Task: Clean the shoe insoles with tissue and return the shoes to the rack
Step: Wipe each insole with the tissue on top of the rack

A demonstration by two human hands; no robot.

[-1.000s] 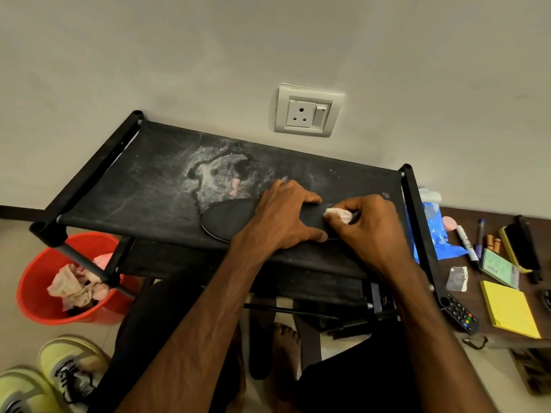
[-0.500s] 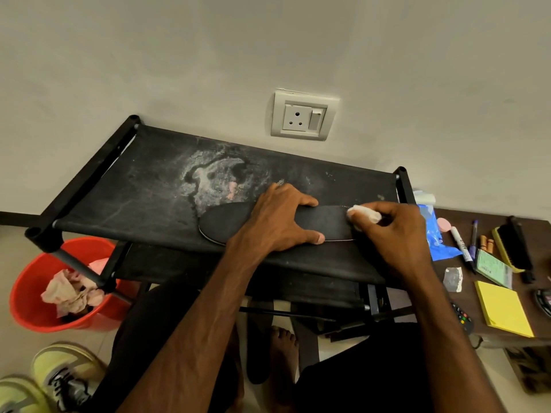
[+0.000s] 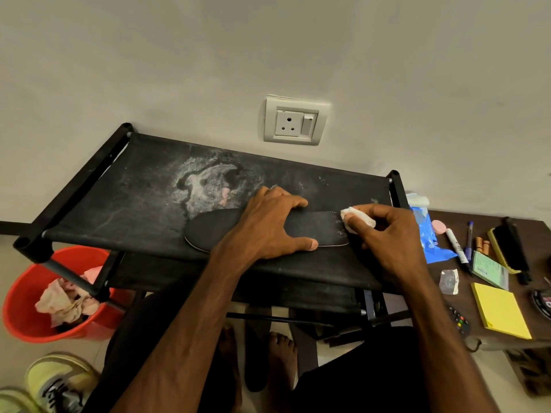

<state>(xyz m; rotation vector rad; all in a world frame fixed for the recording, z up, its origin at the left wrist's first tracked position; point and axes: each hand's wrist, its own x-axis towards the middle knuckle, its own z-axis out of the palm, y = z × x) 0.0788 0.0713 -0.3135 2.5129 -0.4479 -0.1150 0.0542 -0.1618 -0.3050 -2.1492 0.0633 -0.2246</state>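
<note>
A black insole (image 3: 214, 229) lies flat on the top shelf of the black fabric shoe rack (image 3: 125, 198). My left hand (image 3: 268, 225) presses down on the insole's middle with spread fingers. My right hand (image 3: 384, 234) pinches a small white wad of tissue (image 3: 356, 217) against the insole's right end. A second dark insole (image 3: 256, 353) lies on the floor between my bare feet. Two yellow-green sneakers (image 3: 50, 386) sit at the bottom left.
A red bucket (image 3: 21, 302) with crumpled pink tissue stands under the rack's left end. A brown side table (image 3: 507, 293) at the right holds a blue packet, markers, a brush, a yellow notepad and a remote. A wall socket (image 3: 295, 120) is above the rack.
My right hand has slid the tissue rightward along the insole toward its right end. My left hand has stayed pressed on the insole.
</note>
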